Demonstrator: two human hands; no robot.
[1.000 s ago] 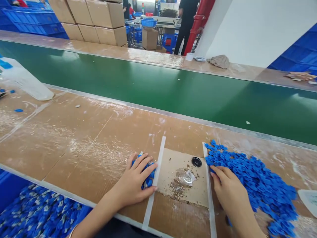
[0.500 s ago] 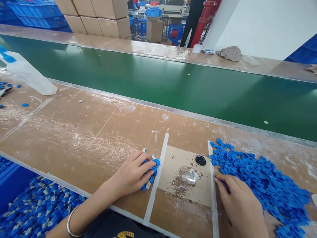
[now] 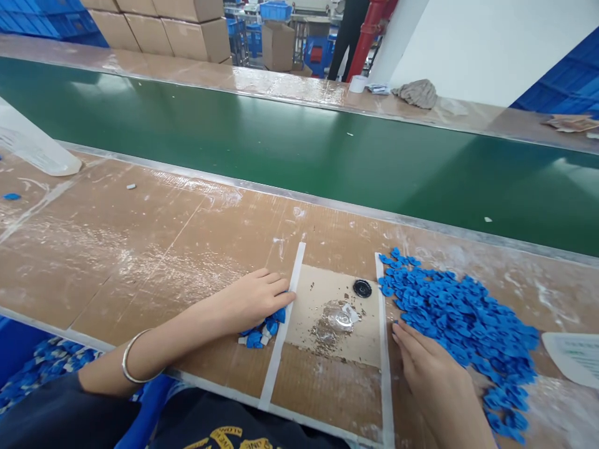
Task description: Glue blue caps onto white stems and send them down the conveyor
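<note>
My left hand lies palm down over a small heap of blue and whitish pieces, its fingers stretched to the right and hiding part of the heap. It touches the left white tape strip. My right hand rests beside the right tape strip, thumb and fingers pinched together. A bit of blue shows at those fingertips, seemingly a small blue piece. Just beyond it spreads a large pile of flat blue pieces. Between the strips lies a beige cardboard sheet.
On the cardboard are a black round disc and a clear plastic piece among brown crumbs. A green conveyor belt runs behind the table. White bottles lie left and right. A blue bin stands below, at left.
The view has shifted rightward. My left hand's fingers have gone from curled around blue pieces to stretched over them, with loose pieces showing below. My right hand stays by the pile's edge.
</note>
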